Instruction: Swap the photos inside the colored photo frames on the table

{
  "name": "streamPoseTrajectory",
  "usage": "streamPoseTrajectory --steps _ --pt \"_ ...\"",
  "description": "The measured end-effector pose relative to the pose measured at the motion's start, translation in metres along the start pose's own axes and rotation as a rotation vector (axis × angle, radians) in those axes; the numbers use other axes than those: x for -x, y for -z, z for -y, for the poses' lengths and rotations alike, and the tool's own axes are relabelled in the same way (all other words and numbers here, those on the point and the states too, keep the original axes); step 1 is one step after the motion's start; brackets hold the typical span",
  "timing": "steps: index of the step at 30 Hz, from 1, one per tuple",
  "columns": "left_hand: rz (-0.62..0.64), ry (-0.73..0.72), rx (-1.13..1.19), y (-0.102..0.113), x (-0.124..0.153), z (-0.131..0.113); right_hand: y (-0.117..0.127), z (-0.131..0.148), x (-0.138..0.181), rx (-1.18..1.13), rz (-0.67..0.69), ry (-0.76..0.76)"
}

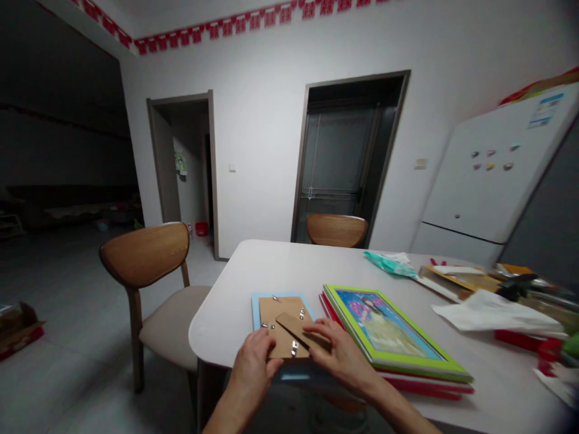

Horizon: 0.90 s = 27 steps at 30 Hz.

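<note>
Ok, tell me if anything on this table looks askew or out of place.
The blue frame lies face down at the table edge, its near end seemingly overhanging. Its brown stand sits slantwise across the backing, under the right hand. Nothing spilled or broken shows.

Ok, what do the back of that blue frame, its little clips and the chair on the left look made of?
Frame back: matte brown fibreboard or stiff card, judging by its flat, grainless look. Clips: shiny silver, likely metal. Chair: wood with visible grain and a satin finish.
</note>
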State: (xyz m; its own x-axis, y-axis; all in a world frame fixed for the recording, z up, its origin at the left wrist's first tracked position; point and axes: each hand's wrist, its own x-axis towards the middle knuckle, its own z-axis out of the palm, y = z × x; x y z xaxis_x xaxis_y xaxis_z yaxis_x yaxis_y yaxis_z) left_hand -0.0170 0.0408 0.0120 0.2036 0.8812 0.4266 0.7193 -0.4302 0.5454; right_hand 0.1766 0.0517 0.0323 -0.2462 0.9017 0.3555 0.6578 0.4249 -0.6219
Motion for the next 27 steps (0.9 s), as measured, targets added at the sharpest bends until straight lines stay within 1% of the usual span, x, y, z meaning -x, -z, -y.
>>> streamPoseTrajectory --steps 3,7,10,13,16,20,22,27 --pt "0.067 0.011 -0.011 -0.009 0.000 -0.003 -0.004 -0.015 0.002 0.050 0.028 -0.004" --pt "0.105 0.008 -0.035 -0.008 0.005 -0.001 -0.022 -0.027 0.001 0.167 0.007 0.053" --pt "0.148 0.008 -0.055 -0.007 0.010 0.000 -0.029 -0.030 0.002 0.236 -0.020 0.084" --pt "0.207 0.008 -0.056 -0.006 0.012 0.000 -0.029 -0.025 0.007 0.268 -0.009 0.093" --pt "0.236 0.024 -0.041 -0.003 0.011 0.003 -0.026 -0.013 0.012 0.309 0.016 0.101" --pt "0.272 0.037 -0.005 0.000 0.009 0.013 -0.028 0.006 0.012 0.343 0.119 0.211" --pt "0.275 0.032 0.004 0.000 0.010 0.017 -0.029 0.012 0.011 0.343 0.161 0.257" --pt "0.266 0.022 0.007 0.000 0.011 0.018 -0.028 0.017 0.008 0.348 0.207 0.274"
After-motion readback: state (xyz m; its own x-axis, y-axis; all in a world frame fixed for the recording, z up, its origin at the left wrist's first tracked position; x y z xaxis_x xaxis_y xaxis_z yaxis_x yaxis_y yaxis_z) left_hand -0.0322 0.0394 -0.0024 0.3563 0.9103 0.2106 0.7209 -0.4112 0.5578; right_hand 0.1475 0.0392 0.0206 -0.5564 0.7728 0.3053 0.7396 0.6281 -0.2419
